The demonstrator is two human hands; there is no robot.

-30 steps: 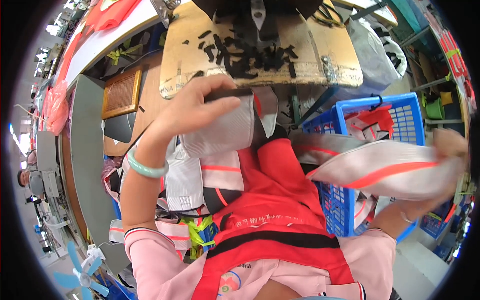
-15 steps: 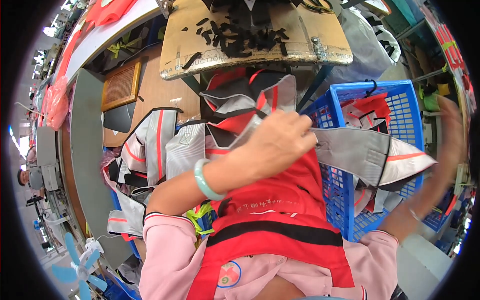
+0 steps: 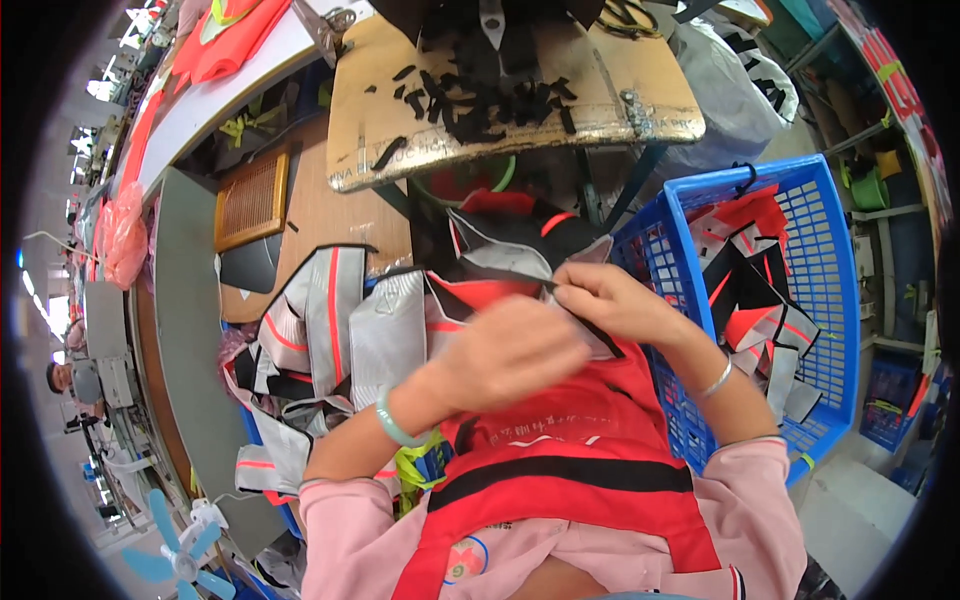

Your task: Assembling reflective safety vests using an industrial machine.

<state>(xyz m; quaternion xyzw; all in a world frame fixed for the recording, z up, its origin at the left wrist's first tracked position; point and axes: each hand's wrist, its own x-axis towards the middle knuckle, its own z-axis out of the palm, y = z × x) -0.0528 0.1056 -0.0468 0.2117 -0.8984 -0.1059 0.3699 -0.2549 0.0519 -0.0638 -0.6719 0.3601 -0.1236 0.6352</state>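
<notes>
A grey fabric piece [image 3: 500, 256] with black edging and red-orange stripes lies across my lap, below the table edge. The thumb and fingers of my right hand [image 3: 612, 300] are closed on its dark edge. Close beside it, my left hand [image 3: 515, 352] is smeared by motion, so its fingers and anything in them cannot be made out. More grey sewn pieces [image 3: 385, 325] with red-orange stripes are heaped to the left, against my left forearm. A red apron [image 3: 590, 410] covers my front beneath both hands.
On the worn table [image 3: 630, 85] ahead lie many short black strips [image 3: 480, 100]. To the right stands a blue plastic basket [image 3: 700, 185] holding grey, black and red pieces. A wooden seat pad [image 3: 250, 200] and a blue-bladed fan [image 3: 180, 550] are on the left.
My right hand has come in from beyond the basket to the fabric at the middle. My left hand has moved down and left. The grey piece no longer stretches over the basket.
</notes>
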